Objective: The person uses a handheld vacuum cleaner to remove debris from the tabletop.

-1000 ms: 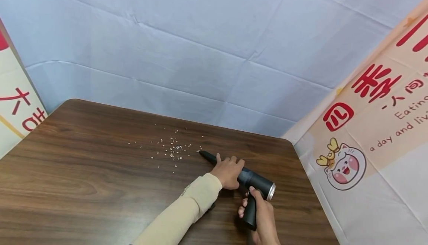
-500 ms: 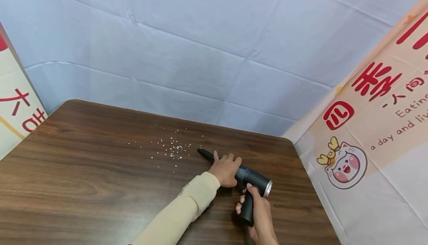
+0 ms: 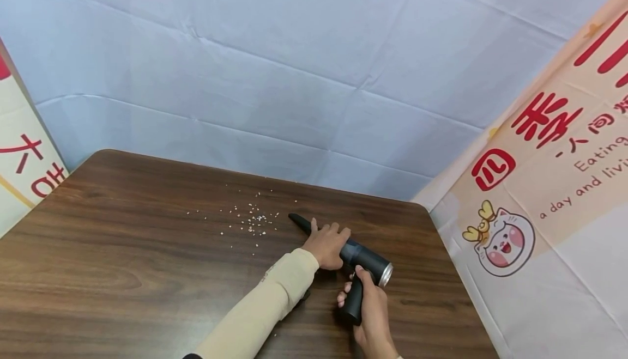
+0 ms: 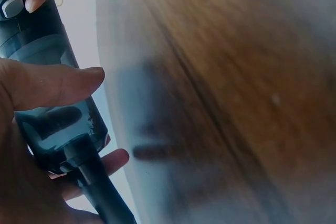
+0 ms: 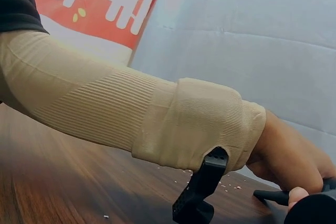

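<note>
A black handheld vacuum cleaner (image 3: 373, 261) with a long narrow nozzle (image 3: 297, 221) is held low over the wooden table. My left hand (image 3: 326, 246) grips its front part from above, thumb and fingers spread around the see-through dust cup (image 4: 47, 129), as the left wrist view shows. Around the handle below the body, my right hand (image 3: 371, 307) is curled, its thumb up near the body. The nozzle tip points at a scatter of small pale crumbs (image 3: 257, 219), just right of the thickest patch. In the right wrist view the handle is mostly hidden.
The brown wooden table (image 3: 122, 250) ends at a pale cloth backdrop (image 3: 245, 75) behind. Printed banners hang at the left and right sides. A black camera mount (image 5: 202, 187) sits under the beige left sleeve (image 5: 194, 124).
Both hands have shifted the vacuum cleaner slightly left and away from me, so its nozzle tip is nearer the crumbs. The grips look the same, and the head view has tilted a little.
</note>
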### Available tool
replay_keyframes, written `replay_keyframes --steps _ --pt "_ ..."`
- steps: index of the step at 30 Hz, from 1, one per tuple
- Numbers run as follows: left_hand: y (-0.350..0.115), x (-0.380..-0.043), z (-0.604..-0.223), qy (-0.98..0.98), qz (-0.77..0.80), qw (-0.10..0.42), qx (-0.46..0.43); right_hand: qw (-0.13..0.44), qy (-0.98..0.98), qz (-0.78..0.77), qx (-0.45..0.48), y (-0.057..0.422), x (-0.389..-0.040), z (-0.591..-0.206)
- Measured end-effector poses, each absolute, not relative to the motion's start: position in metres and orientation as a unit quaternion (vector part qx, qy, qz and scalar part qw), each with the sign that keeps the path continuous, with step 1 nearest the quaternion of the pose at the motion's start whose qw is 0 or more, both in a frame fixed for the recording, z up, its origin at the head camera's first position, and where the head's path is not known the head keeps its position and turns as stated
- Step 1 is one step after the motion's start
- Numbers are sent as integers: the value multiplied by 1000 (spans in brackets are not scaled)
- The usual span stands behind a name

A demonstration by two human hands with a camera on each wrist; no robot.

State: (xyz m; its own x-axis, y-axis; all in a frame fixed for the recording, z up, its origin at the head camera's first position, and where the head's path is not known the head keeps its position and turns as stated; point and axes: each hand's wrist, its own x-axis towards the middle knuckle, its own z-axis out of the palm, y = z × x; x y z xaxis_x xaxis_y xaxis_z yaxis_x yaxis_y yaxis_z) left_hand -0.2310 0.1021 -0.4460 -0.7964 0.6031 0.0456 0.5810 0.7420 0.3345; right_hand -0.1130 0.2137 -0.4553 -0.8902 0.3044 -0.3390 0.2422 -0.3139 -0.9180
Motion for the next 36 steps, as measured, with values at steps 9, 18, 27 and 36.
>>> replay_keyframes --steps 9,18,27,36 --pt "102 -238 -449 934 175 38 309 50 -564 792 -229 205 -121 -461" --pt "101 -247 -447 936 179 42 299 76 -558 792 -236 195 -135 -468" --pt "101 -250 -450 937 185 26 296 82 -553 793 -240 190 -140 -470" --pt "103 -244 -450 935 198 21 295 68 -566 787 -236 198 -134 -466"
